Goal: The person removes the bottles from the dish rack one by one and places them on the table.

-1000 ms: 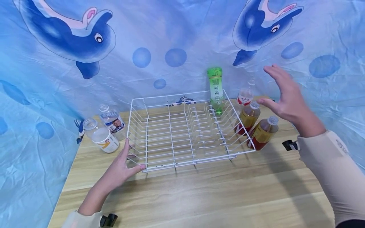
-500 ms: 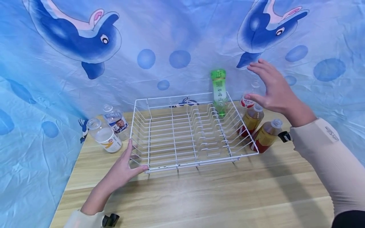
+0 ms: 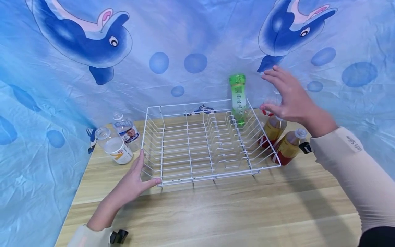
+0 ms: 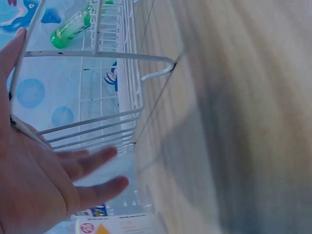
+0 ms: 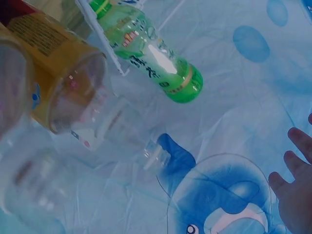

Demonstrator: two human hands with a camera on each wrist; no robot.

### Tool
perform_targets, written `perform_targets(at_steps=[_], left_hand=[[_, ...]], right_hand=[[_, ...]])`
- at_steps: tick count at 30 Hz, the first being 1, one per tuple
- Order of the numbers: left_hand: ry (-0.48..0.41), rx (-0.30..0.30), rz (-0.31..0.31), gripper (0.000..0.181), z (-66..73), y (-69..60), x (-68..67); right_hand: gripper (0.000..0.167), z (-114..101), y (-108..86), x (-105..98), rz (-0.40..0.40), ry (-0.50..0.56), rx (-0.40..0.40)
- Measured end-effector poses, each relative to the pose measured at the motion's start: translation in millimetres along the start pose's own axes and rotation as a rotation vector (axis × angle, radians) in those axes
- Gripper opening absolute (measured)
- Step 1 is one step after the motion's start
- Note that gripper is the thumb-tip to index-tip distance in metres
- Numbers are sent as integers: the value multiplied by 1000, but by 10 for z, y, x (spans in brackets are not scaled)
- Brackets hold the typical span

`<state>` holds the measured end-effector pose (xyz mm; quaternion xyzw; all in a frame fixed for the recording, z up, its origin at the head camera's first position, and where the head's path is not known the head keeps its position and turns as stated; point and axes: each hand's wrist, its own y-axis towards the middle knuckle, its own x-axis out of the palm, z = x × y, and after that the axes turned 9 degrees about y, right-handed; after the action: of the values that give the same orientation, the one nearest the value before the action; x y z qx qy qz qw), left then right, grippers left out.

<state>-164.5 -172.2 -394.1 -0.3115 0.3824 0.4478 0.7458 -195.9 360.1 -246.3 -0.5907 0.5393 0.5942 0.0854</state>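
My left hand (image 3: 132,180) rests on the near left corner of a white wire dish rack (image 3: 185,181). Its thumb lies along the front rim, and its other fingers stretch out on the left side. A green-labelled bottle (image 3: 238,92) stands upside down in the rack's far right corner, its base upward. Over the bottles on the right hangs my right hand (image 3: 290,96), fingers spread and nothing in its grasp. It partly hides a clear bottle with a red label (image 3: 267,112). Nearer stand two uncapped bottles with yellow-and-red labels, a far one (image 3: 273,132) and a near one (image 3: 288,147).
Left of the rack are two more uncapped bottles: one with a white label (image 3: 119,152) and a clear one with a blue label (image 3: 131,133). All stand on a wooden table (image 3: 210,216). A dolphin-print curtain (image 3: 191,31) hangs close behind and at the sides.
My right hand has moved left and slightly upward, now in front of the clear red-labelled bottle. My left hand has stayed on the rack's corner. The head view has shifted slightly.
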Motion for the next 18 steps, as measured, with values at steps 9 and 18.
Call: perform_targets(at_steps=[9,18], left_hand=[[204,55,-15,127,146,28,-189],[125,28,-42,124,92,28,-131]], right_hand=[[84,-2,56,142,-147,-146,-39],[91,-27,423,240,-381,-352,-133]])
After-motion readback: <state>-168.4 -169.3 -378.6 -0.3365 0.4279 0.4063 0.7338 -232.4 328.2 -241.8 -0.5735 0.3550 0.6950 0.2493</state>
